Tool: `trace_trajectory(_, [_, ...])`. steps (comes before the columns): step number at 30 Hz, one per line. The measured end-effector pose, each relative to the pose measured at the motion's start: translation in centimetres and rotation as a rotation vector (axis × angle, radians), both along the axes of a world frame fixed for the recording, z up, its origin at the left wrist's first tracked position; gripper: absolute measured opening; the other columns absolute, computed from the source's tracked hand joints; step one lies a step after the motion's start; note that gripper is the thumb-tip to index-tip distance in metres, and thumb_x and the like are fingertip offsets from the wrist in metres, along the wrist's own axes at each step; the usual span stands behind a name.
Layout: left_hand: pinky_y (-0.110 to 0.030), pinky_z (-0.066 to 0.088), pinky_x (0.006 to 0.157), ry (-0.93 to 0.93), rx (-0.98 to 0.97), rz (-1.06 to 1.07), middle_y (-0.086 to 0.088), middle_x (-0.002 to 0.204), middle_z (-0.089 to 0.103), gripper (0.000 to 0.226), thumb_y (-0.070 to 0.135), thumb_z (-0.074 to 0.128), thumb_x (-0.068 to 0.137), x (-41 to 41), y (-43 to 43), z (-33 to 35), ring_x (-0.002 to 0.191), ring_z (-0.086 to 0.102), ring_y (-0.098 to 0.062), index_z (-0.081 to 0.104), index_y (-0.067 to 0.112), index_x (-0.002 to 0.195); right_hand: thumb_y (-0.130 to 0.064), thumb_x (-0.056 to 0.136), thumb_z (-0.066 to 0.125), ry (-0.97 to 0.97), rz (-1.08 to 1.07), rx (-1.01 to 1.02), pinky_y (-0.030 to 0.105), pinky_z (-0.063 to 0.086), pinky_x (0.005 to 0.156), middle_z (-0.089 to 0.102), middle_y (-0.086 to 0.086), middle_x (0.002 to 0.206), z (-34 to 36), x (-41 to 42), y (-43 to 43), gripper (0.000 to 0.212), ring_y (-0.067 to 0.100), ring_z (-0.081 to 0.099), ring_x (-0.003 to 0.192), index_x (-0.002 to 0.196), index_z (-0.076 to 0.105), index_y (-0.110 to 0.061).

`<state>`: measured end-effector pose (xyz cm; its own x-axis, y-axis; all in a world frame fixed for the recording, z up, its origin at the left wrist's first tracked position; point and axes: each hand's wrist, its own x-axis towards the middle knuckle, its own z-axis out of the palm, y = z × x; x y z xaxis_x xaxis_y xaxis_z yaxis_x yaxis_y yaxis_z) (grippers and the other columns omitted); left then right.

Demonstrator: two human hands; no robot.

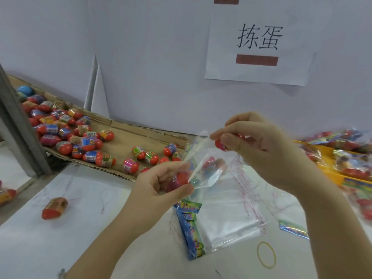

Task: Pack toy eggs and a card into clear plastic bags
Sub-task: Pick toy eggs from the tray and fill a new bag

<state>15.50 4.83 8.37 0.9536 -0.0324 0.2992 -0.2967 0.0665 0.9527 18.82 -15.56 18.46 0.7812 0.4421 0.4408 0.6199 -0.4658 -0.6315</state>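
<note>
A clear plastic bag (209,174) hangs open between my hands above the white table, with toy eggs showing inside it. My left hand (161,186) grips a red and pink toy egg (178,181) and pinches the bag's near edge. My right hand (257,141) holds a red toy egg (220,144) at the bag's mouth and pinches the bag's upper rim. Below the bag lie a stack of colourful cards (191,228) and a pile of flat clear bags (231,218).
Many loose toy eggs (80,135) lie on a flattened cardboard sheet (124,135) at the back left. One egg (54,207) lies alone on the table at left. Packed bags fill a yellow tray (342,158) at right. A yellow rubber band (266,254) and a loose card (293,228) lie in front.
</note>
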Motion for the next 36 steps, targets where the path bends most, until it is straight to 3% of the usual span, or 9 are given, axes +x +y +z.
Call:
trace_trajectory(2, [-0.020, 0.056, 0.076, -0.014, 0.034, -0.013, 0.003, 0.102, 0.075, 0.037, 0.020, 0.079, 0.064, -0.1, 0.0, 0.1, 0.095, 0.071, -0.014, 0.075, 0.030, 0.100, -0.039, 0.086, 0.060, -0.009, 0.003, -0.002, 0.010, 0.043, 0.064, 0.059, -0.012, 0.090, 0.0, -0.1, -0.1, 0.009, 0.002, 0.060, 0.081, 0.093, 0.065, -0.042])
trace_trajectory(5, [-0.018, 0.054, 0.074, -0.035, 0.093, -0.032, 0.006, 0.102, 0.075, 0.040, 0.020, 0.077, 0.067, -0.4, -0.1, 0.3, 0.093, 0.071, -0.011, 0.072, 0.034, 0.104, -0.056, 0.068, 0.063, -0.057, -0.064, 0.112, 0.007, 0.042, 0.059, 0.065, -0.015, 0.084, -0.1, -0.2, 0.2, 0.027, 0.000, 0.062, 0.076, 0.087, 0.057, -0.038])
trace_trajectory(9, [-0.016, 0.054, 0.074, -0.039, 0.103, -0.046, 0.010, 0.101, 0.075, 0.040, 0.021, 0.077, 0.066, -0.7, -0.4, 0.5, 0.093, 0.070, -0.008, 0.073, 0.042, 0.101, -0.044, 0.073, 0.068, -0.200, -0.088, 0.143, 0.005, 0.042, 0.064, 0.064, -0.012, 0.083, -0.4, -0.4, 0.7, 0.017, 0.000, 0.062, 0.071, 0.079, 0.063, -0.028])
trace_trajectory(13, [-0.022, 0.057, 0.074, 0.005, 0.028, -0.052, 0.001, 0.097, 0.076, 0.042, 0.030, 0.079, 0.060, -0.7, -0.5, 0.5, 0.090, 0.071, -0.013, 0.074, 0.027, 0.102, -0.033, 0.079, 0.070, -0.282, -0.095, 0.087, 0.010, 0.047, 0.071, 0.063, -0.008, 0.089, -0.7, -0.5, 1.1, 0.015, 0.007, 0.063, 0.075, 0.090, 0.067, -0.022])
trace_trajectory(22, [-0.024, 0.057, 0.067, 0.057, -0.146, -0.056, -0.006, 0.091, 0.076, 0.050, 0.022, 0.077, 0.058, -0.6, -0.7, 0.8, 0.077, 0.072, -0.015, 0.068, 0.012, 0.106, -0.043, 0.089, 0.058, -0.184, -0.031, -0.034, 0.005, 0.040, 0.065, 0.068, -0.020, 0.074, -0.6, -0.8, 1.2, 0.025, -0.008, 0.061, 0.069, 0.083, 0.072, -0.024])
trace_trajectory(27, [-0.024, 0.056, 0.064, 0.068, -0.218, -0.033, -0.011, 0.089, 0.076, 0.045, 0.021, 0.076, 0.063, -0.5, -0.4, 0.8, 0.072, 0.071, -0.021, 0.070, 0.011, 0.106, -0.054, 0.082, 0.056, -0.285, -0.096, 0.220, 0.017, 0.043, 0.086, 0.061, -0.020, 0.111, -0.7, -0.9, 1.5, 0.033, 0.002, 0.057, 0.104, 0.111, 0.056, -0.040])
trace_trajectory(32, [-0.025, 0.057, 0.067, 0.056, -0.229, -0.018, -0.012, 0.088, 0.075, 0.035, 0.019, 0.080, 0.070, -0.5, 0.0, 1.1, 0.073, 0.071, -0.024, 0.073, 0.016, 0.103, -0.058, 0.040, 0.081, 0.361, -0.038, 0.334, 0.031, 0.053, 0.087, 0.050, -0.011, 0.132, -1.5, -0.4, 2.0, 0.121, 0.007, 0.060, 0.111, 0.141, 0.013, -0.055])
trace_trajectory(34, [-0.025, 0.057, 0.067, 0.052, -0.226, -0.015, -0.012, 0.087, 0.075, 0.038, 0.022, 0.084, 0.067, -0.6, -0.1, 1.2, 0.074, 0.072, -0.024, 0.073, 0.016, 0.104, -0.051, 0.038, 0.089, 0.552, 0.041, 0.232, 0.042, 0.051, 0.093, 0.065, -0.007, 0.120, -2.1, -0.1, 2.5, 0.127, 0.013, 0.069, 0.100, 0.145, 0.021, -0.044])
trace_trajectory(36, [-0.025, 0.057, 0.067, 0.040, -0.230, -0.013, -0.011, 0.086, 0.075, 0.038, 0.024, 0.082, 0.065, -0.6, -0.2, 1.3, 0.074, 0.072, -0.022, 0.074, 0.020, 0.102, -0.044, 0.041, 0.094, 0.544, 0.069, 0.266, 0.043, 0.053, 0.089, 0.074, 0.001, 0.100, -2.9, 0.3, 3.2, 0.097, 0.017, 0.072, 0.088, 0.129, 0.055, -0.025])
